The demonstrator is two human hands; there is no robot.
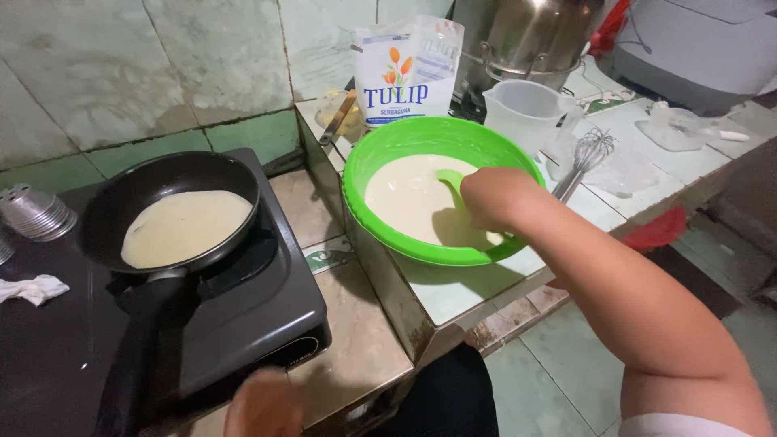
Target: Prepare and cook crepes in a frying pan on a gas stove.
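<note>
My right hand (495, 197) reaches into a green plastic bowl (380, 146) of pale batter (405, 198) and grips the handle of a green ladle (452, 180) dipped in it. My left hand (263, 403) is blurred at the bottom edge, near the front of the black stove (267, 307), and I cannot tell if it holds anything. A black frying pan (174, 174) sits on the stove with a thin round pale pancake (186, 226) inside, its handle pointing toward me.
A white flour bag (405, 69), a clear measuring jug (526, 113) and a metal whisk (587, 158) stand behind the bowl. A large steel pot (526, 36) is at the back. A metal shaker (36, 212) and white cloth (32, 289) lie at left.
</note>
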